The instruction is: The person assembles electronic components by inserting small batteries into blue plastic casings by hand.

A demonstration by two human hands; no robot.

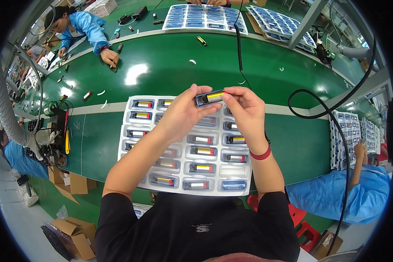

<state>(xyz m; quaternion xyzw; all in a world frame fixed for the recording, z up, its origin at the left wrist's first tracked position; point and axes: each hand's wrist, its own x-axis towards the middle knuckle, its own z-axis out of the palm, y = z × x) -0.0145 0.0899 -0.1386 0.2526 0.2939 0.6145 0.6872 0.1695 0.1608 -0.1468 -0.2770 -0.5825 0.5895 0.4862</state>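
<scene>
Above a white plastic tray, my two hands hold a small dark blue casing with a yellow-wrapped battery in it. My left hand is closed on the casing's left end with thumb and fingers, palm turned up. At the other end, the thumb and index finger of my right hand pinch the casing and battery by its red tip. In the tray's slots lie several similar open casings with batteries. One blue casing in the near right slot shows no battery. My forearms hide some slots.
Beyond the tray runs a green conveyor belt with loose batteries and white scraps. A coiled black cable hangs over it. Co-workers in blue sit at far left and right. A yellow-handled screwdriver stands left.
</scene>
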